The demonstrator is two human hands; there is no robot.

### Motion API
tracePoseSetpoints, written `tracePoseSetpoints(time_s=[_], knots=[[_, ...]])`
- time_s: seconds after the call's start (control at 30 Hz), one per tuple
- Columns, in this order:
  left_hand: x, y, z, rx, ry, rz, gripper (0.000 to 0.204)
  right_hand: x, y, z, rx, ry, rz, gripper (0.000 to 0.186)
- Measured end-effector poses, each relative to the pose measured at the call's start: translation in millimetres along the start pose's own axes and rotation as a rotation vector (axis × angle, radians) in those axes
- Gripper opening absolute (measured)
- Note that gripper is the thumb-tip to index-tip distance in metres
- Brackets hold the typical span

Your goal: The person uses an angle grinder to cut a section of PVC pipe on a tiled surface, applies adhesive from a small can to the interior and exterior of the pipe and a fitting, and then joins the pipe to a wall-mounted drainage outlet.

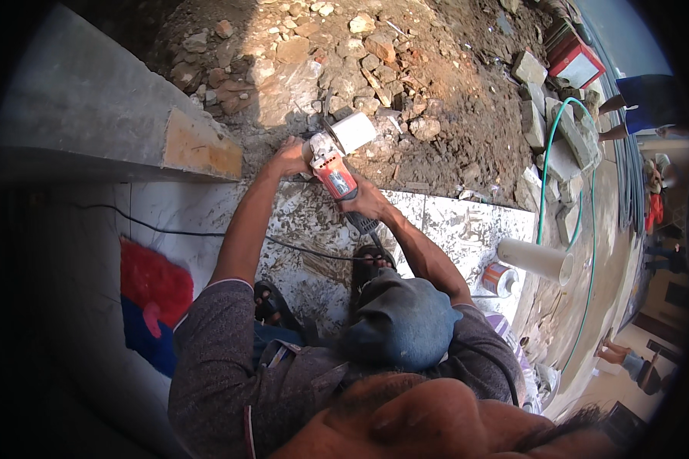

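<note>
R hand (369, 200) was wrapped firmly round the body of a red angle grinder (335, 180), just above ctr of the frame, & L hand (287, 158) was up by the tool's head, closed, afaict, on the left end of a short white pipe (354, 132); fingers were part hidden, so I couldn't swear to the exact grip. Pipe sat upper ctr, over the edge of the rubble (362, 23), w/ the grinder head lying across it. Prog-wise: setup looked done to me, i.e. tool in pos. & pipe steadied, so I'd have called it mid-job. Couldn't tell whether the disc had bitten in, or how deep, bc the head & L hand blocked my view of the contact spot. No loose offcut I could pick out next to it, so my guess was that the work on that piece was left to finish. Over at mid-right, a longer white pipe (536, 261) lay just beside a tin (499, 279), both well apart from either hand. Dark cord (161, 230) ran from mid-left across the pale tiles (467, 229) toward the sandalled feet, lower ctr.
</note>
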State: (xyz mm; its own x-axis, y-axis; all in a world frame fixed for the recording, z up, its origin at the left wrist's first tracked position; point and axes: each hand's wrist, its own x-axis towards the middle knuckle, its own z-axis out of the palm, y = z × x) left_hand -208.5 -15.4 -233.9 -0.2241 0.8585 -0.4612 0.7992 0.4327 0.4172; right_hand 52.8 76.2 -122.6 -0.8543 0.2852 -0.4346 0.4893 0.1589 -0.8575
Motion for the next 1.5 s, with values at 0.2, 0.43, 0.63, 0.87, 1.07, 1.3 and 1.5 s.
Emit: tracePoseSetpoints(time_s=[0.2, 0.43, 0.63, 0.87, 1.07, 1.3, 1.5], knots=[[-6.8, -33.7, 6.2, 0.02, 0.068, 0.081, 0.088, 8.7, -1.3, 12.6, 0.04, -0.002, -0.08, 0.085], [-23.5, 23.7, -40.7, -0.139, -0.066, 0.188, 0.063, -2.7, -6.4, -0.7, -0.01, 0.007, -0.021, 0.083], [-5.5, -42.1, 7.4, -1.993, -0.399, 0.107, 0.05, 1.1, -18.7, 8.4, 0.067, -0.031, -0.083, 0.091], [-6.0, -26.5, -3.6, -0.944, -0.149, 0.129, 0.062, -3.9, -17.3, 1.6, 0.046, -0.027, -0.052, 0.095], [-24.6, -4.7, -31.0, -1.135, -0.2, -0.035, 0.057, 4.9, -4.6, 4.7, -0.012, -0.051, -0.039, 0.095], [-9.9, -19.2, -17.2, -1.861, -0.299, -0.225, 0.041, 5.9, -4.8, 9.2, 0.012, -0.03, -0.082, 0.089], [26.0, -22.7, 10.5, -1.177, -0.272, 0.031, 0.042, 0.2, 10.1, -4.4, -0.024, -0.02, -0.031, 0.091]])
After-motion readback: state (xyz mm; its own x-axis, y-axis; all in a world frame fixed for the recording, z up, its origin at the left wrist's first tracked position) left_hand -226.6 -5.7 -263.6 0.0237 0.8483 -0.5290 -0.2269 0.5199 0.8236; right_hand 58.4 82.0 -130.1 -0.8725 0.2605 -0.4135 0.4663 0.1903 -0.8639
